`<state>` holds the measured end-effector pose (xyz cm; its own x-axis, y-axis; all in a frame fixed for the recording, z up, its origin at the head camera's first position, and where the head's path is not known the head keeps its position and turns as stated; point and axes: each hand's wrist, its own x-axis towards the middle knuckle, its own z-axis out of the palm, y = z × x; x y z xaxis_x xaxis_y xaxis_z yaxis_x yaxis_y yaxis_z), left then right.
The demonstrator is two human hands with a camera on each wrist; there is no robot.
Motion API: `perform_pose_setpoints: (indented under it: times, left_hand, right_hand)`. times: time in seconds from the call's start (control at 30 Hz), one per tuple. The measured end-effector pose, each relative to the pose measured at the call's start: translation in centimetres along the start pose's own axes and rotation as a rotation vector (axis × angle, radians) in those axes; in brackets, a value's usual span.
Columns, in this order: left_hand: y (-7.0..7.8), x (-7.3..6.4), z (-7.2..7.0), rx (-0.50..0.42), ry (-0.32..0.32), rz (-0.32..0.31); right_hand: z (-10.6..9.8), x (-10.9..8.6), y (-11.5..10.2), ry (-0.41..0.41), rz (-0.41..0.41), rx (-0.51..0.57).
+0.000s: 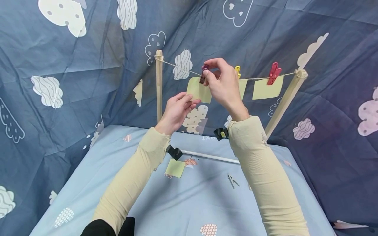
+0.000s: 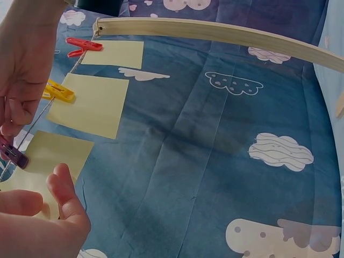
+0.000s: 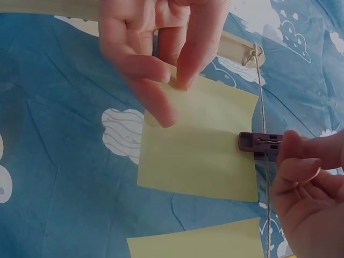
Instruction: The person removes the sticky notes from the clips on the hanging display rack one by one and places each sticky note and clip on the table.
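Note:
My right hand (image 1: 225,83) pinches a dark purple clothespin (image 3: 260,143) by its handles. The clothespin's nose overlaps the top edge of a pale yellow sticky note (image 3: 199,142) at the string (image 3: 264,107). Lower down, my left hand (image 1: 178,109) pinches the same note near its lower left corner, with the other fingers spread loosely. Two more yellow notes hang to the right: one by a yellow clothespin (image 2: 60,91), the other by a red clothespin (image 1: 274,73).
The string runs between a left wooden post (image 1: 159,87) and a right wooden post (image 1: 286,101). On the blue-covered surface (image 1: 183,206) lie another yellow note (image 1: 175,167), a pale grey clothespin (image 1: 232,181) and a white rod (image 1: 211,157). A dark cloud-patterned cloth (image 1: 88,75) hangs behind.

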<state>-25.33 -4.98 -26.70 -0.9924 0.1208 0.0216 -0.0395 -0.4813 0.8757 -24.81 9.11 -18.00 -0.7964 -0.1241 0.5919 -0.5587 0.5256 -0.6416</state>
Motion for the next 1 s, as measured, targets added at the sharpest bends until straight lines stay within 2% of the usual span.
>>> perform_pose_setpoints:
  times: [0.57, 1.0]
  left_hand:
    - [-0.06, -0.11, 0.02, 0.005, 0.013, -0.027]
    - [-0.09, -0.19, 0.11, 0.000, 0.023, -0.035]
  right_hand:
    - [0.00, -0.03, -0.05, 0.088, -0.027, 0.040]
    - [0.01, -0.01, -0.50, 0.123, -0.063, 0.041]
